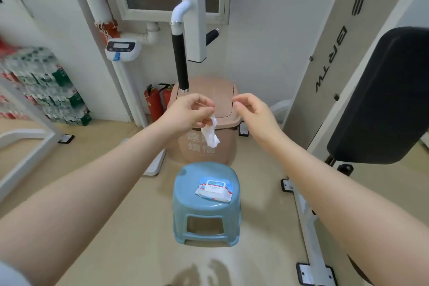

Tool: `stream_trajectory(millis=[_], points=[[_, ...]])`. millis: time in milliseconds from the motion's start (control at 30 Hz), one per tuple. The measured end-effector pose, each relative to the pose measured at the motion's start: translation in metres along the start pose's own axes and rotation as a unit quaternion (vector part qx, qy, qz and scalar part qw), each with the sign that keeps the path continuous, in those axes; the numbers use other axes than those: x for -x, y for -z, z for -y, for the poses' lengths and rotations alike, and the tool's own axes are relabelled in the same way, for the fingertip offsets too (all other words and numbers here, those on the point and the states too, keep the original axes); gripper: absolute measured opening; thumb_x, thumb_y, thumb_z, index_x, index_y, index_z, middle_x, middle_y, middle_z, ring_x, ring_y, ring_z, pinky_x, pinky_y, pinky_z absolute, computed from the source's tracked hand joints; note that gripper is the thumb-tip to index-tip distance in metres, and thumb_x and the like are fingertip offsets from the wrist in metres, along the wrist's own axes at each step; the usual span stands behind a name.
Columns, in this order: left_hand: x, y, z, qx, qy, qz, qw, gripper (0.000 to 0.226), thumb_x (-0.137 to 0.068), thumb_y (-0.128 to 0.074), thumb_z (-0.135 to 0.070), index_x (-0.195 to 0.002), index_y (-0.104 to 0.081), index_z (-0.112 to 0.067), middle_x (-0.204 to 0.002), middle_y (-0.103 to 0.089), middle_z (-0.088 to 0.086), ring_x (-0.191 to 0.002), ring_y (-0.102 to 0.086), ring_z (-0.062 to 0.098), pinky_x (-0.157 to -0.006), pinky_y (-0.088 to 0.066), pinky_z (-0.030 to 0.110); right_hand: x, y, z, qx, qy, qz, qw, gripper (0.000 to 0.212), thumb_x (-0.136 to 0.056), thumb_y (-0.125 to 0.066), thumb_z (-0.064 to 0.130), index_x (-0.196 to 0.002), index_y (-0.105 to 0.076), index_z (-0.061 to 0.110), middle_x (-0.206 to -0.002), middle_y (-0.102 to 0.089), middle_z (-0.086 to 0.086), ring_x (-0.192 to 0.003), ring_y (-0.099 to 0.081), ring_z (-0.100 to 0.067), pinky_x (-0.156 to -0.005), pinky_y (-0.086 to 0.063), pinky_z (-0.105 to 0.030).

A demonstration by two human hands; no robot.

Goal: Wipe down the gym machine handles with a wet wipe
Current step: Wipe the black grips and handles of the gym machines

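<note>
Left hand (189,110) pinched crumpled wet wipe (211,133), hanging below black handle (180,60). Right hand (251,109) just right, open, empty. Wipe pack (214,189) on near blue stool (205,204).

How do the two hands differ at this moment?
The left hand pinches a crumpled white wet wipe that dangles below it; the right hand holds nothing. The left hand's fingers are curled shut; the right hand's are loosely open. Both are raised in front of the pink bin, just below the black handle.
</note>
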State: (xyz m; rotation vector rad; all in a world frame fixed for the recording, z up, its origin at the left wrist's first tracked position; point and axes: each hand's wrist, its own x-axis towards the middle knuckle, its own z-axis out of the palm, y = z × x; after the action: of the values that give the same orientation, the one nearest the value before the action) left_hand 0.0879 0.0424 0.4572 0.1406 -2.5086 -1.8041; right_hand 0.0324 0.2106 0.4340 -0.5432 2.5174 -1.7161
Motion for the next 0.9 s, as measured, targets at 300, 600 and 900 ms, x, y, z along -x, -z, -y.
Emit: stream_trajectory(millis=[300,600,900], points=[[-0.027,0.043,-0.011,-0.014,-0.008,0.003,1.000,0.014,-0.093,-0.056,-0.013,-0.096,-0.064,-0.002,-0.046,-0.056,-0.013,-0.039,-0.050,-0.005,-0.041,-0.035,0.004,-0.034,-0.049,0.036,0.014,0.050,0.128,0.990,0.019,-0.087,-0.063,0.021,-0.106,-0.063,0.016,-0.097,-0.070,-0.002,-0.094,-0.065,-0.015,-0.078,-0.051,-0.026],[-0.080,0.107,0.002,-0.057,-0.028,-0.017,0.998,0.019,-0.087,-0.064,-0.024,-0.070,-0.064,-0.016,-0.063,-0.062,-0.002,-0.050,-0.055,-0.001,-0.067,-0.051,0.020,-0.090,-0.072,0.058,0.123,0.060,0.075,0.988,0.021,-0.088,-0.060,0.016,-0.070,-0.056,0.026,-0.076,-0.054,0.011,-0.069,-0.049,-0.006,-0.063,-0.039,-0.019],[-0.104,0.132,0.012,-0.004,-0.025,0.039,0.999,0.007,-0.086,-0.066,-0.024,-0.086,-0.063,-0.019,-0.085,-0.069,-0.001,-0.075,-0.065,0.009,-0.060,-0.051,0.017,-0.121,-0.100,0.067,-0.143,-0.057,0.027,0.988,0.021,-0.095,-0.049,0.013,-0.079,-0.062,0.020,-0.079,-0.063,0.000,-0.070,-0.059,-0.015,-0.064,-0.048,-0.027]])
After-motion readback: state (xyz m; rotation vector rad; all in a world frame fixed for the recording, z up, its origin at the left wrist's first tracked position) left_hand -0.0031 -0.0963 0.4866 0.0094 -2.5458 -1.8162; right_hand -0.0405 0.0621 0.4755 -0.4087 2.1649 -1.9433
